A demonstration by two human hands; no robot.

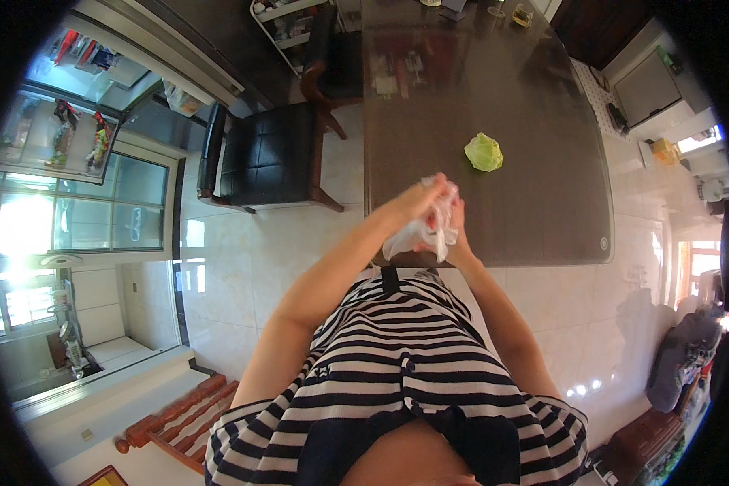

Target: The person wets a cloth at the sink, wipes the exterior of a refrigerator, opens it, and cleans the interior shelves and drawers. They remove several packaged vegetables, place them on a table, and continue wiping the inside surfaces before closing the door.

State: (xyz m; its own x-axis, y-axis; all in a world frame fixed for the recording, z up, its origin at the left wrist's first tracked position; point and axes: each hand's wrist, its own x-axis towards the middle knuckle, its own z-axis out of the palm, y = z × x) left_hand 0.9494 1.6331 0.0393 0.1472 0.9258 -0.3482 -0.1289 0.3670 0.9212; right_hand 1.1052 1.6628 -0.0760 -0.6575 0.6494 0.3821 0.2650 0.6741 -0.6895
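A crumpled, translucent white plastic bag [428,234] is between my two hands, above the near left corner of the dark table [540,206]. My left hand [422,197] lies over the bag's upper left side, its fingers against the film. On the bag's right side is my right hand [457,234], with the film touching its palm and some fingers hidden behind it. A small pale green head of cabbage or lettuce [484,152] rests on the table beyond my hands, touched by neither.
Black-seated chairs [273,155] stand left of the table. Glass cups [522,15] sit at its far end. A wooden chair with a slatted back [182,425] is at the lower left. To the right are a white cabinet [650,88] and a clothes-draped piece of furniture.
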